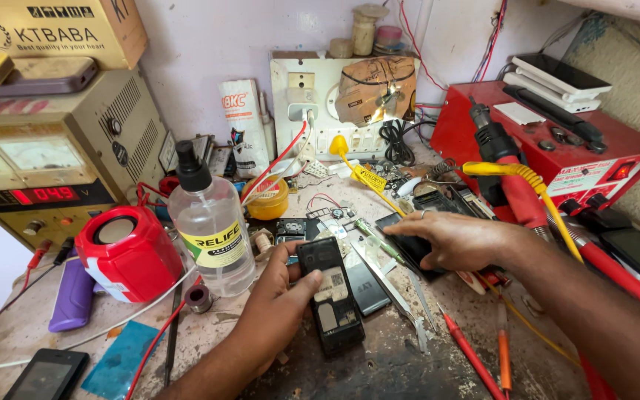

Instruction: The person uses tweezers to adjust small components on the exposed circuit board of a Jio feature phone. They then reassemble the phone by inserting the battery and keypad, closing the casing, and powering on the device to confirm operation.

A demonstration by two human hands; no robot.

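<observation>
Between our hands, left hand (279, 296) clamps the opened phone (331, 296) steady while right hand (457, 241) presses a dark part (409, 248) flat, so we keep both firm.

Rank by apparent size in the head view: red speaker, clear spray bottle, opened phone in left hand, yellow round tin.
1. clear spray bottle
2. red speaker, close to the bottle
3. opened phone, nearer the camera, so unsure
4. yellow round tin
</observation>
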